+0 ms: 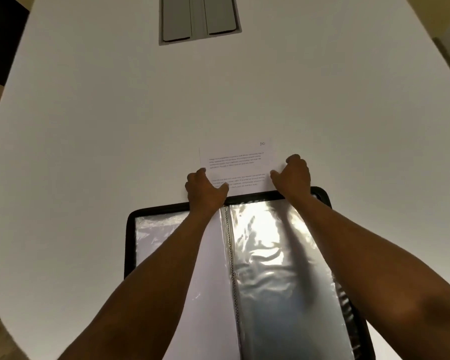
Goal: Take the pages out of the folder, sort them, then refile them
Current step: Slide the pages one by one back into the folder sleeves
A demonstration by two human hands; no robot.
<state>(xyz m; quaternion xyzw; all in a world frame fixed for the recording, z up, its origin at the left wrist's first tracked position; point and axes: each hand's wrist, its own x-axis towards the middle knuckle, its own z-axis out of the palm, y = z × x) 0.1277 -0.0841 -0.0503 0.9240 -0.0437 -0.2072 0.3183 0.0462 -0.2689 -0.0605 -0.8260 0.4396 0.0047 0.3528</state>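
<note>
Gripping page (235,162) edges: left hand (204,189), right hand (294,175).

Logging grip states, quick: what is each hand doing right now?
Left hand: grips the left edge of the printed page.
Right hand: grips the page's right edge.

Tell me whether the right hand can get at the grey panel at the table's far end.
Probably not as things stand: the right hand holds the page near the folder, and the grey panel lies far across bare table. Nothing blocks the way.
</note>
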